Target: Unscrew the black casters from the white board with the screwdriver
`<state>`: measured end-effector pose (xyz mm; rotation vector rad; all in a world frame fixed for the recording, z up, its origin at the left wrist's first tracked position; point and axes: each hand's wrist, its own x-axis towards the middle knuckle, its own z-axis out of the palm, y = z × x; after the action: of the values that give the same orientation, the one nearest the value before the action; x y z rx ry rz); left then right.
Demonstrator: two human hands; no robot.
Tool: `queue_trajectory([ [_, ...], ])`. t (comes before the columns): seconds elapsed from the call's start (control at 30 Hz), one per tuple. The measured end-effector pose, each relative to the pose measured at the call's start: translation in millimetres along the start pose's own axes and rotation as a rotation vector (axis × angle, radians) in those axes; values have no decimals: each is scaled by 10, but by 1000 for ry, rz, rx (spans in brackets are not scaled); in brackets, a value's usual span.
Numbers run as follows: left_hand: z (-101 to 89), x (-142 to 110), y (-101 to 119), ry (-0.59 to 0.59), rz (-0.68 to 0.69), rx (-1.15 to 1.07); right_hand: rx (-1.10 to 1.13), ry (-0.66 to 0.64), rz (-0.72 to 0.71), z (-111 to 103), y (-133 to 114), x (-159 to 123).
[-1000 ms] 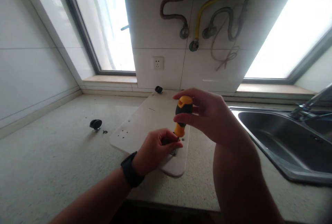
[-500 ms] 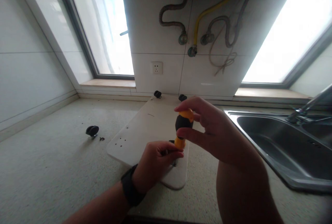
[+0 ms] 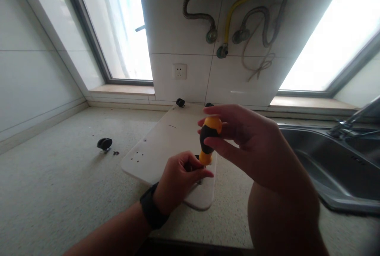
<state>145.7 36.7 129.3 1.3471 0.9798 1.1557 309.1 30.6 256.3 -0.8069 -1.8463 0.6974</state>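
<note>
My right hand (image 3: 237,137) is closed round a stubby yellow-and-black screwdriver (image 3: 209,139), thumb on the grip and fingers about its top. The screwdriver stands nearly upright, tip down, over the near right corner of a white board (image 3: 166,141). At its lower end my left hand (image 3: 185,173), with a black watch on the wrist, has thumb and fingers bent together round something hidden. Under that hand a dark fitting shows in part on the board. Two black casters stand at the board's far end; one is the left caster (image 3: 180,102).
A loose black caster (image 3: 105,143) lies on the speckled countertop (image 3: 74,184), with a few small screws (image 3: 116,153) beside it. Several holes mark the board's left corner. To the right is a steel sink (image 3: 335,169) with a faucet (image 3: 341,127). Pipes (image 3: 202,15) hang on the tiled wall.
My view has tilted down slightly. The right hand's fingers have shifted on the screwdriver handle. The left thumb and fingertips have parted a little near its lower end.
</note>
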Motion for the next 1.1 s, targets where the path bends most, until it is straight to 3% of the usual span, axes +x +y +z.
queue_trajectory([
  [0.13,-50,-2,44,-48,96,156,3,-59,-21,19,-38,-44],
  [0.23,-117,10,147,-180,227,320,46,-66,-33,42,17,-10],
  [0.37,-182,57,212,-334,220,266,21,12,-15,47,86,59],
  [0.57,-153,72,173,-252,176,262,-219,70,-127,-12,38,86],
  [0.8,-89,30,183,-131,116,282,-148,80,-59,-1,57,44],
  [0.97,-66,19,141,-88,63,215,-52,14,-22,3,41,5],
  [1.1,-80,17,89,-64,63,231,-278,-61,-81,-8,14,19],
])
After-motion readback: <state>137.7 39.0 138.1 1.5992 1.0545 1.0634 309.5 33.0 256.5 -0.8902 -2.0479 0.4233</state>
